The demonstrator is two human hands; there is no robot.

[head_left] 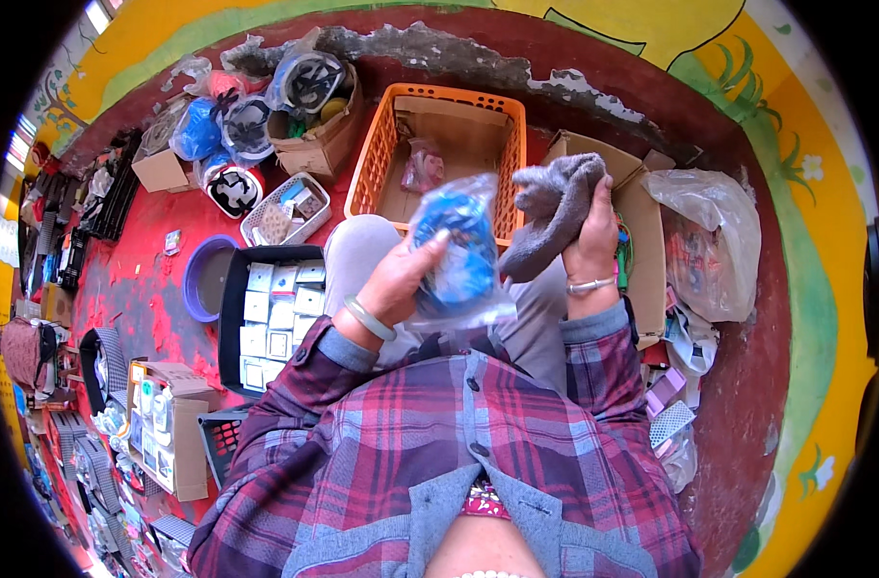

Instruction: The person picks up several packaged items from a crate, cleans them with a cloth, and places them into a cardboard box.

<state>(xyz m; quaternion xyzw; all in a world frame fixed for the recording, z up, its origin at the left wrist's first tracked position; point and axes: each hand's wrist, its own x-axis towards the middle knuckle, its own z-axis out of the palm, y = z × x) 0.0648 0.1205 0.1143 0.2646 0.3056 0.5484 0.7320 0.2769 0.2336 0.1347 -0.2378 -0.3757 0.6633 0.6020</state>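
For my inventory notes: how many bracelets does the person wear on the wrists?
2: a pale green bangle on the left wrist, a thin silver bracelet on the right wrist. Sleeves may hide others.

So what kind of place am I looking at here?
Probably an informal floor-level sorting or packing spot for small goods: an orange plastic crate, a black tray of small white boxes and open cardboard boxes sit on a worn red floor beside a painted wall.

Open air above the lap; at twelve o'clock the orange basket [386,154] blocks reach, cardboard box [642,207] crowds two o'clock, black tray of small boxes [233,318] walls nine o'clock, red floor [150,289] open beyond it.
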